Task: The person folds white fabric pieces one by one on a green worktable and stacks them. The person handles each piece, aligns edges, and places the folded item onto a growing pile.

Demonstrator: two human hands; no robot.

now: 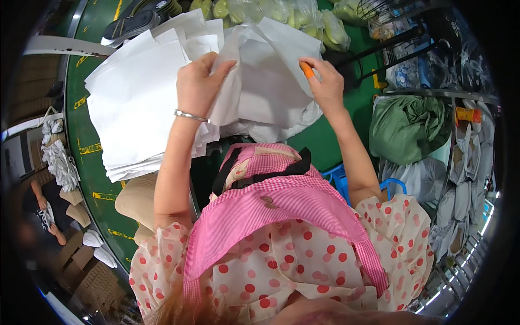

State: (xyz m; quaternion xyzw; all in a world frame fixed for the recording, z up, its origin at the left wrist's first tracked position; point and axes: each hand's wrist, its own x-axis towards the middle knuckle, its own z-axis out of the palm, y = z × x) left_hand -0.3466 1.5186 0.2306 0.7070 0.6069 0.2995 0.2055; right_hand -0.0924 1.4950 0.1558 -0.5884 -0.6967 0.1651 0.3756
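Both my hands hold up a thin white paper sheet point(273, 86) over the green table. My left hand point(201, 81) pinches the sheet's left part between thumb and fingers; a silver bracelet point(191, 116) circles that wrist. At its right edge, my right hand point(325, 81) pinches it, with an orange cover point(306, 70) on one finger. The sheet bends upward at the sides, its middle hanging lower. Beside my left hand lies a thick, uneven stack of white paper point(135, 103). White crumpled wrapping point(276, 130) shows beneath the lifted sheet.
Yellow-green rounded things in clear bags point(303, 16) and dark shoes point(132, 26) line the far side. On the right are a green cloth bundle point(410, 127) and racks with pale shoes point(463, 162). Tan curved pieces point(138, 200) sit near my left arm. Another person point(46, 216) works at far left.
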